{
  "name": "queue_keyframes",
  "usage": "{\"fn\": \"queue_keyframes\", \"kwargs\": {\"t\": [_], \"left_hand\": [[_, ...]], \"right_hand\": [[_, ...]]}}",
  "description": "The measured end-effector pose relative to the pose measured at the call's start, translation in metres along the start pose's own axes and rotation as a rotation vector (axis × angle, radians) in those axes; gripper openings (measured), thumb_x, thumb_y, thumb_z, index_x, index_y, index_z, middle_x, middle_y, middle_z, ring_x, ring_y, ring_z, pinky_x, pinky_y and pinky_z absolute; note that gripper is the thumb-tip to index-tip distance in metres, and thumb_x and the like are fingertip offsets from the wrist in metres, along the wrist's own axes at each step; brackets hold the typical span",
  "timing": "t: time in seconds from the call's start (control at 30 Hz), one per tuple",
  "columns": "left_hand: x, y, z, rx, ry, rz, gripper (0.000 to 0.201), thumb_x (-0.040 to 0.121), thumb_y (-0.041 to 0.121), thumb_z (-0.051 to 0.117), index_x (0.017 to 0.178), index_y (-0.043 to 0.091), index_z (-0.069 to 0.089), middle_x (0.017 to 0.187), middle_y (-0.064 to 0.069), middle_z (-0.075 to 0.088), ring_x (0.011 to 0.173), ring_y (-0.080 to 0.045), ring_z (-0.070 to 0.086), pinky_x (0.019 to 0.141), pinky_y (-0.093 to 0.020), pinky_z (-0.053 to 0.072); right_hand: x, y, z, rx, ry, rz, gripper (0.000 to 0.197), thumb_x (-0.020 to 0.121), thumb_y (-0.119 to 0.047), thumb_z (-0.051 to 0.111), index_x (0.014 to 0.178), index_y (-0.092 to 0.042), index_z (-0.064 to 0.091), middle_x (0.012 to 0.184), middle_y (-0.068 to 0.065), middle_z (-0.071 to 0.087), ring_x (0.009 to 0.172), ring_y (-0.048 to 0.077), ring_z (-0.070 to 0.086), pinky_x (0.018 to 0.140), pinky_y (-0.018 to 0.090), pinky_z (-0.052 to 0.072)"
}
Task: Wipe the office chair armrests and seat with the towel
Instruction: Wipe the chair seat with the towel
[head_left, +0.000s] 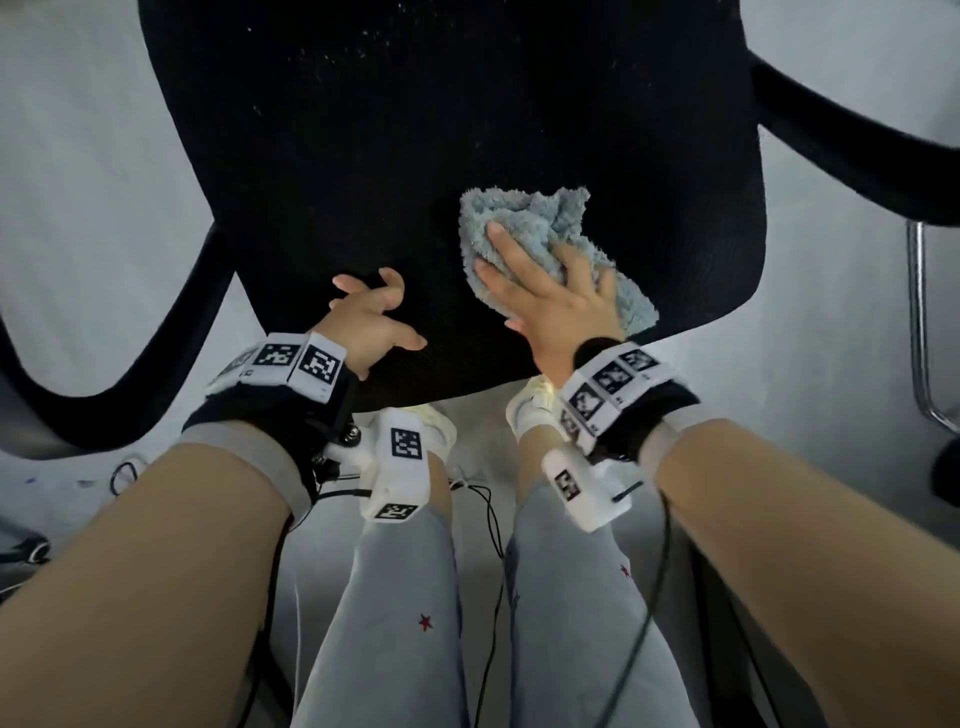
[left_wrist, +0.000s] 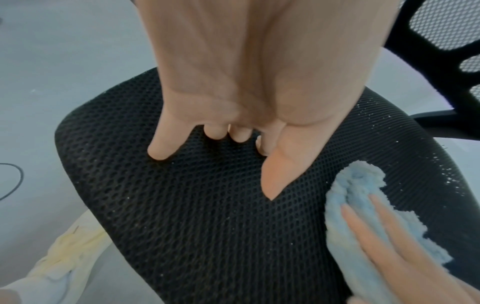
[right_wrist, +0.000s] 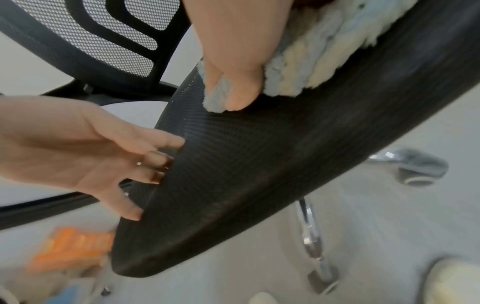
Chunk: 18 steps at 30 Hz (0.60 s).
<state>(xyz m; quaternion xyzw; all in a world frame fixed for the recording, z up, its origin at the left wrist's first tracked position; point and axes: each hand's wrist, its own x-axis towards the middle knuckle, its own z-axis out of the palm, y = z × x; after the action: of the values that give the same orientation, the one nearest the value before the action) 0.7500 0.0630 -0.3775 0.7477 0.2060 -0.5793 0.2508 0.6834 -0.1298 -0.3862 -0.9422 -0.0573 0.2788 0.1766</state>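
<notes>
The black mesh seat (head_left: 415, 171) of the office chair filled the head view, its honeycomb weave flecked with pale specks toward the rear and along the right side. On the front right part of the seat lay the crumpled light-blue towel (head_left: 540, 223), and the right hand (head_left: 550, 296) pressed flat on it, fingers straight and spread, so that its grip was open rather than closed round the cloth. The left hand (head_left: 371, 317) rested at the front left of the seat, well apart from the towel, its grip open too and holding nothing; the fingers (left_wrist: 161, 148) were loosely bent with their tips touching the mesh. A black armrest (head_left: 104, 332) curved down at the left, and another armrest (head_left: 857, 140) ran across at the upper right. The mesh backrest (right_wrist: 109, 41) rose behind the seat. Beneath everything lay a pale grey floor (head_left: 93, 156), with thin black cables (head_left: 488, 514) trailing between the person's legs, a chromed chair leg (right_wrist: 311, 236), and a blurred orange thing (right_wrist: 72, 251) on the floor.
</notes>
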Motion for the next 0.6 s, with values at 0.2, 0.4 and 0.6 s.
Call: {"fn": "queue_keyframes", "kwargs": {"t": [0.2, 0.4, 0.6], "left_hand": [[0.0, 0.001, 0.0, 0.003, -0.034, -0.004, 0.07, 0.087, 0.016, 0.058, 0.143, 0.032, 0.02, 0.152, -0.012, -0.001, 0.143, -0.034, 0.003, 0.101, -0.06, 0.038], [0.001, 0.002, 0.001, -0.025, -0.037, -0.002, 0.071, 0.087, 0.016, 0.058, 0.144, 0.032, 0.02, 0.153, -0.008, -0.005, 0.144, -0.034, -0.001, 0.102, -0.061, 0.035], [0.004, -0.001, 0.0, -0.018, -0.023, -0.015, 0.074, 0.085, 0.016, 0.061, 0.144, 0.033, 0.019, 0.154, -0.007, -0.006, 0.144, -0.034, -0.005, 0.102, -0.061, 0.034]], "right_hand": [[-0.018, 0.078, -0.031, 0.034, 0.152, 0.361, 0.059, 0.092, -0.018, 0.047, 0.138, -0.048, 0.026, 0.154, -0.02, 0.007, 0.135, 0.034, 0.014, 0.106, 0.048, 0.02], [-0.031, 0.08, -0.031, 0.086, 0.317, 0.58, 0.048, 0.092, -0.038, 0.045, 0.139, -0.033, 0.035, 0.146, 0.004, 0.026, 0.123, 0.031, 0.032, 0.097, 0.044, 0.034], [-0.035, 0.019, -0.014, 0.124, 0.039, 0.434, 0.049, 0.092, -0.042, 0.044, 0.138, -0.024, 0.039, 0.142, 0.013, 0.027, 0.125, 0.035, 0.033, 0.093, 0.045, 0.042]]}}
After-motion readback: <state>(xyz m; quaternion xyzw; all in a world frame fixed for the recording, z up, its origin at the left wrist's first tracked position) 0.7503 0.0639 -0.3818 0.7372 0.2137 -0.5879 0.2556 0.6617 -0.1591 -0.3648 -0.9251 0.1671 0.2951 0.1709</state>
